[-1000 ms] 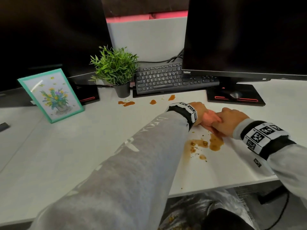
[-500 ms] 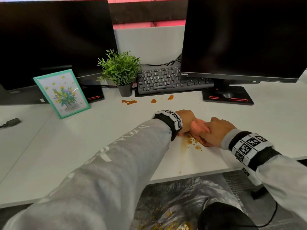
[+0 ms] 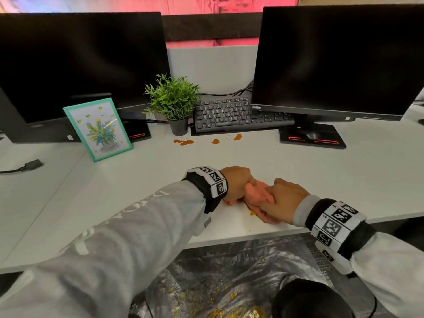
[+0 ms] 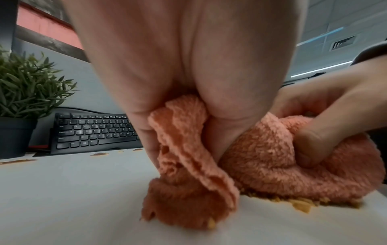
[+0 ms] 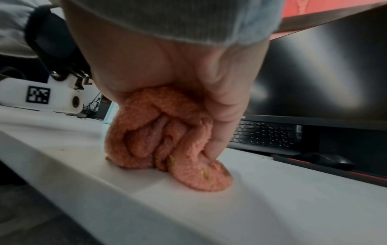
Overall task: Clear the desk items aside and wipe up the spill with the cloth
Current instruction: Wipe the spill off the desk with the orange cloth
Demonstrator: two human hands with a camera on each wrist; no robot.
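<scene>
Both hands hold one bunched pink cloth point(image 3: 257, 195) against the white desk point(image 3: 137, 184) near its front edge. My left hand point(image 3: 238, 183) grips its left end point(image 4: 188, 159); my right hand point(image 3: 283, 199) grips the right part point(image 5: 163, 136). Orange-brown spill crumbs point(image 3: 252, 212) show at the cloth's near edge point(image 4: 297, 203), and bits stick to the cloth point(image 5: 206, 174). More orange spots point(image 3: 183, 142) point(image 3: 215, 141) point(image 3: 238, 137) lie farther back, in front of the keyboard point(image 3: 231, 114).
A small potted plant point(image 3: 174, 102) and a teal picture frame point(image 3: 97, 129) stand at the back left. Two dark monitors point(image 3: 80, 65) point(image 3: 339, 60) rise behind, with a mouse point(image 3: 311, 134) on the right monitor's base. A cable plug point(image 3: 29, 165) lies at far left.
Both hands have dragged the cloth toward the front edge, over the large brown puddle. That puddle is now covered, with only crumbs showing at the cloth's edge.
</scene>
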